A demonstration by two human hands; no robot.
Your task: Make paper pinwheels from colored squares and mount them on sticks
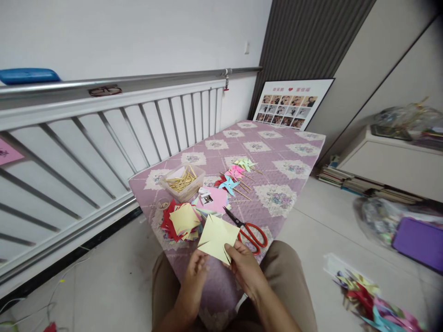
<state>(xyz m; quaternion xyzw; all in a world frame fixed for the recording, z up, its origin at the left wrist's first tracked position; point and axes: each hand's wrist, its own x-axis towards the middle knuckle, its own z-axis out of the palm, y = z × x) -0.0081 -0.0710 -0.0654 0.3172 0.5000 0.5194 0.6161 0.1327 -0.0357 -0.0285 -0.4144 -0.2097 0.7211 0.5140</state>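
Note:
My left hand (195, 271) and my right hand (244, 265) both pinch a pale yellow square of paper (216, 235) with cuts in it, held just above the near end of a purple quilted table (277, 152). Red-handled scissors (251, 230) lie right of the paper. A stack of yellow and red paper squares (182, 220) sits to its left, a pink sheet (216, 199) behind it. Finished paper pinwheels (235, 177) on sticks lie further back. A clear tub of wooden sticks (182, 180) stands at the left edge.
A white railing (104, 138) runs along the left. A framed photo board (292, 103) leans at the table's far end. On the floor at right lie more pinwheels (367, 295), a purple box (418, 242), plastic bags and stacked books beside a white cabinet (391, 161).

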